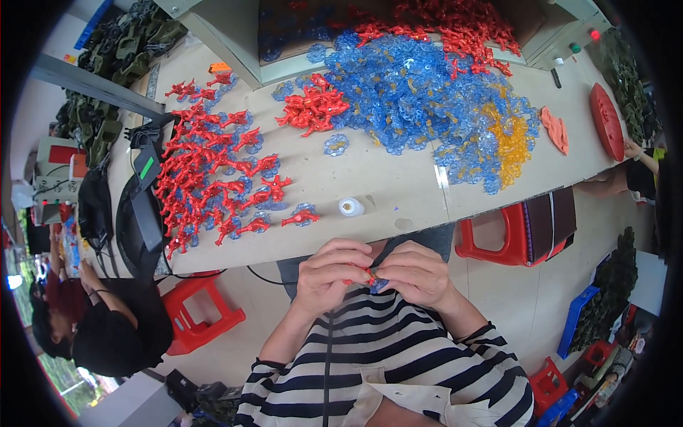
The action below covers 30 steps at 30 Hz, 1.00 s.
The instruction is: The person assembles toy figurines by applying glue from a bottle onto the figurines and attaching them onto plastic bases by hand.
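Striped shirt (413, 349) up front, then left hand (331, 276) and right hand (416, 274), nearside of the bottle (348, 207), pinching a red-blue piece (378, 286) between them.

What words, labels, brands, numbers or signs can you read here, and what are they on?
None can be read.
White bottle: no legible lettering.
Black box with green strip: any print is too small to read.
Held blue piece: no legible lettering.

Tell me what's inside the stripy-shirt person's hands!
Between the left hand and right hand, bits of a red piece and a see-through blue piece peek out. The hands cover the rest, so their whole shapes can't be seen.
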Available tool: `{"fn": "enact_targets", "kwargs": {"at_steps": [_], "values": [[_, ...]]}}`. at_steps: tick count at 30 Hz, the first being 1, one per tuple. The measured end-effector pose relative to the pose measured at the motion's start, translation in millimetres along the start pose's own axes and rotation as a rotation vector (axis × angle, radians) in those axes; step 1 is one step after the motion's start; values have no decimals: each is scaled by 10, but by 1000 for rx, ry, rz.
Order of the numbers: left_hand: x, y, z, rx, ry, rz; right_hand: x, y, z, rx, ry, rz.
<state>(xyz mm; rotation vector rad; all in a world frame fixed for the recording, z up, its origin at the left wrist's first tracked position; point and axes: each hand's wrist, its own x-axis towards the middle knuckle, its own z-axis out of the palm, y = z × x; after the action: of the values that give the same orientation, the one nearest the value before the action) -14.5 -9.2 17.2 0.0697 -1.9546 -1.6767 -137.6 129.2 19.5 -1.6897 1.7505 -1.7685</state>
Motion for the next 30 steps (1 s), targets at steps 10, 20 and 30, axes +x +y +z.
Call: {"fn": "enact_targets", "kwargs": {"at_steps": [10,20,30], "values": [[89,159,-176,31,-55,11,104,-5,28,165,-10,19],[965,242,-702,1110,-18,27,484,263,195,-164,20,269],[1492,-102,-835,1245,-33,-13,454,440,289,-201,25,225]]}}
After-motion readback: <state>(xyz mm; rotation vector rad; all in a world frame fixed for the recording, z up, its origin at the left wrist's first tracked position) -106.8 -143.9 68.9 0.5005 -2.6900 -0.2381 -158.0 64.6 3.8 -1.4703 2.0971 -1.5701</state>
